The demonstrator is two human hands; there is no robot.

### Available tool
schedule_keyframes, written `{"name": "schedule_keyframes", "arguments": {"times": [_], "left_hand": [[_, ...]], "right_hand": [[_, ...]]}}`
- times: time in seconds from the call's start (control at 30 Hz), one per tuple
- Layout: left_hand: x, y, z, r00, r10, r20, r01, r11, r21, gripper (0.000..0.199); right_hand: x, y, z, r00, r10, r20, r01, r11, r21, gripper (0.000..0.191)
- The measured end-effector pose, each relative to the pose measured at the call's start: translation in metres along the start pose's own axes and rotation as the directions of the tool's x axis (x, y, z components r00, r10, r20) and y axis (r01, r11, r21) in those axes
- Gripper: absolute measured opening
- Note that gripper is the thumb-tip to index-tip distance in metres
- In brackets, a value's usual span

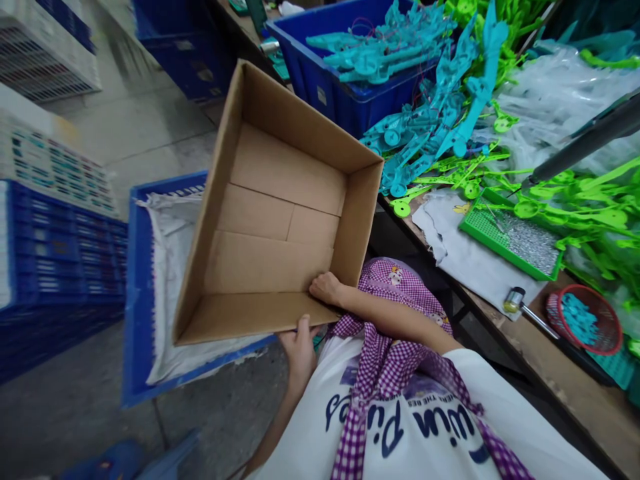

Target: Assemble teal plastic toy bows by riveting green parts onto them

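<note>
An open cardboard box is tilted in front of me, its bare inside facing up. My left hand grips the near edge, thumb against the wall and the other fingers mostly hidden beneath. Inside the box, by the near right corner, my right hand is closed with its fingers curled down toward the bottom. Whatever those fingers hold, if anything, is hidden. Part of the box hangs over a blue crate lined with white cloth.
On the right, a workbench bears green plastic parts, teal parts, a green tray of small metal pieces, a red basket and a hammer. A blue bin stands behind. Stacked crates stand left.
</note>
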State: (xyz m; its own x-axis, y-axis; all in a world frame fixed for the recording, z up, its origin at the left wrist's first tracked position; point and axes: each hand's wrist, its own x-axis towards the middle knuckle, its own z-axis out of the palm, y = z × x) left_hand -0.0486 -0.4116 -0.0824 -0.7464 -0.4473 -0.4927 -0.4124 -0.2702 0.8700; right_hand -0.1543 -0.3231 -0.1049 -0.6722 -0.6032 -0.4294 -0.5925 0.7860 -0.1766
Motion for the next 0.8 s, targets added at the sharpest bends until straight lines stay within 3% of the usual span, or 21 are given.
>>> {"name": "schedule_keyframes", "arguments": {"times": [0.47,0.8], "left_hand": [[-0.002,0.005,0.002,1.000,-0.015,-0.012,0.015,1.000,0.025,0.046],[-0.002,0.007,-0.002,0.999,-0.010,0.037,0.010,1.000,-0.005,0.052]], "right_hand": [[0.010,0.007,0.007,0.991,-0.133,-0.024,0.132,0.990,-0.051,0.028],[-0.003,0.001,0.006,0.997,-0.078,-0.011,0.077,0.996,-0.042,0.031]]}}
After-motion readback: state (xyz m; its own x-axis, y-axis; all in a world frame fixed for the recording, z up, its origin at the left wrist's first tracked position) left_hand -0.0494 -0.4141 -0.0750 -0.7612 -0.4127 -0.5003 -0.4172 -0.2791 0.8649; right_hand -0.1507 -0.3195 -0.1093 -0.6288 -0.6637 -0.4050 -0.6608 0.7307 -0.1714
